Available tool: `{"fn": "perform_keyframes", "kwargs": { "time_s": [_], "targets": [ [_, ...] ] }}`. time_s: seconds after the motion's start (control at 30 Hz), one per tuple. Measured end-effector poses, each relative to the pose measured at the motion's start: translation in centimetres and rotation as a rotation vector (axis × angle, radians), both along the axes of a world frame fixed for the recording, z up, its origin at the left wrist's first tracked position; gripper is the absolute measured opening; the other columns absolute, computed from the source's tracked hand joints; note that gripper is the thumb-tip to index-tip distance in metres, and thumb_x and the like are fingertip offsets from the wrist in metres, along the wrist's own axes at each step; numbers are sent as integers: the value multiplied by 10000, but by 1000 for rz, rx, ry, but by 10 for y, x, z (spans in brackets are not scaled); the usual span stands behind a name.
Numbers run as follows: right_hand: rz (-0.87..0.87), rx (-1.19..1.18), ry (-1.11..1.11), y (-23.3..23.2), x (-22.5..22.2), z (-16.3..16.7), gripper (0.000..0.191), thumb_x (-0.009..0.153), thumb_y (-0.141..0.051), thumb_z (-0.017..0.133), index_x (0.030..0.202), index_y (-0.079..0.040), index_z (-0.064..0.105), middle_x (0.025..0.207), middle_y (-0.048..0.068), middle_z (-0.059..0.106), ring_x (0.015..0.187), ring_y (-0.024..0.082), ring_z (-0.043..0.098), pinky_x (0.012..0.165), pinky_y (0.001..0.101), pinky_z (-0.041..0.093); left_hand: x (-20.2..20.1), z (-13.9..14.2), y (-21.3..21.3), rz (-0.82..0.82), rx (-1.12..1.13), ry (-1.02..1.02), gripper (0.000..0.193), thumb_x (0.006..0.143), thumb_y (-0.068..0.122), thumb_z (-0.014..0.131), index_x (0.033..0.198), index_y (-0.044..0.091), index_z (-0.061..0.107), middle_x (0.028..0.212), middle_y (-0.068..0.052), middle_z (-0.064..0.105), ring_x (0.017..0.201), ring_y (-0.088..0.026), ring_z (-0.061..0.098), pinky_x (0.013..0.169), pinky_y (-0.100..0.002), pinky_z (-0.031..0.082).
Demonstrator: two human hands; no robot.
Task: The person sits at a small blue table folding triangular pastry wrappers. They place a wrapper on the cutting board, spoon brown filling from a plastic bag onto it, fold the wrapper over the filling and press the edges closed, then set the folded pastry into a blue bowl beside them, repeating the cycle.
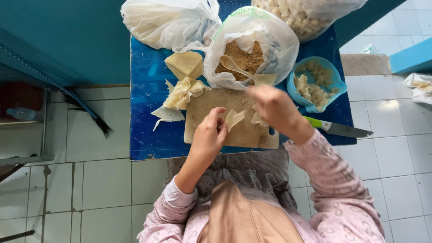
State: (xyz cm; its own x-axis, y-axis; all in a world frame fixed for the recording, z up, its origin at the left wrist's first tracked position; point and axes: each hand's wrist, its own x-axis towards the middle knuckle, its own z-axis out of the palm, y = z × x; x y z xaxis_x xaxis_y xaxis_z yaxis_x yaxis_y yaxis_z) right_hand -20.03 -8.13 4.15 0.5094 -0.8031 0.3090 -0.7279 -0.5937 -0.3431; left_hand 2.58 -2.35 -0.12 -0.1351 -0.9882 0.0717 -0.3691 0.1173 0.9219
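- The wooden board point(234, 130) under both hands reaches the desk point(148, 112) near edge; bare blue surface lies open beyond the left hand point(208, 137).
- A knife point(337, 129) juts past the desk edge just beyond the right hand point(272, 108).
- The pale wrapper point(234, 119), thin and folded, sits between the hands.
- Left hand fingers pinch the wrapper; the right hand hovers curled and blurred, its grip unclear.
- Ahead of the hands, a bag of brown filling point(245, 56) holds a spoon point(234, 66).

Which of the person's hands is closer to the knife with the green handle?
The right hand. It hovers over the cutting board, just left of the knife at the table's right edge. The left hand is farther left, pinching a thin wrapper.
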Motion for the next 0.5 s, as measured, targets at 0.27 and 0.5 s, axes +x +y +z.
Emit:
{"fn": "perform_keyframes", "kwargs": {
  "time_s": [0.27, 0.5],
  "targets": [
    [-267, -166, 11, -63, 13, -28, 103, 875, -131, 741, 870, -36, 702, 977, 184, 636, 945, 405, 625, 817, 464, 507, 10, 6, 9, 0, -1, 54, 383, 886, 61, 674, 1261, 42, 599, 947, -127, 726, 834, -250, 735, 743, -346, 574],
    [-378, 135, -258, -55, 5, -19, 129, 984, -113, 683, 981, 14, 657, 892, 186, 711, 804, 336, 714, 707, 410, 544, 13, -5, 10, 50, -37, 79, 376, 903, 77, 679, 1271, 46, 605, 927, -101, 732, 785, -217, 732, 725, -325, 576]
  ]
}}
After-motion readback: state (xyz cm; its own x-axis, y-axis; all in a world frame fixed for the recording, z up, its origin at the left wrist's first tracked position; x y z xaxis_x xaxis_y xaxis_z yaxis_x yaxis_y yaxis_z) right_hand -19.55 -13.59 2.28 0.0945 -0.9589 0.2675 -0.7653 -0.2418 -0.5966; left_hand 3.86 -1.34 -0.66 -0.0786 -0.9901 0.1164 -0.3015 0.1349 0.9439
